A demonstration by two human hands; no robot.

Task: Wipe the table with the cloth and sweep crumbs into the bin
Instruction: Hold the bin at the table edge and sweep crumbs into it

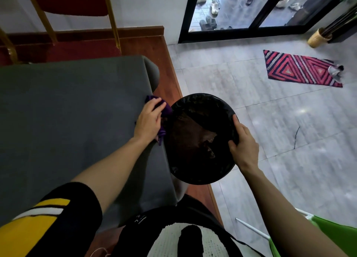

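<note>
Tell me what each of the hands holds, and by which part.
The left hand presses the bunched purple cloth at the table's edge. The right hand grips the black-lined bin by its rim, on the side away from the table.

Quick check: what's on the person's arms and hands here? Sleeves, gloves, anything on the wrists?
Both hands bare: left hand, right hand. No gloves, nothing visible on the wrists. Forearms uncovered. The left arm has a short black sleeve with yellow and white stripes. No right sleeve is visible.

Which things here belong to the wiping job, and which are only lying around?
For the job: purple cloth, bin, grey table, left hand, right hand.
Lying about: striped rug, red chair, shoes outside.
</note>
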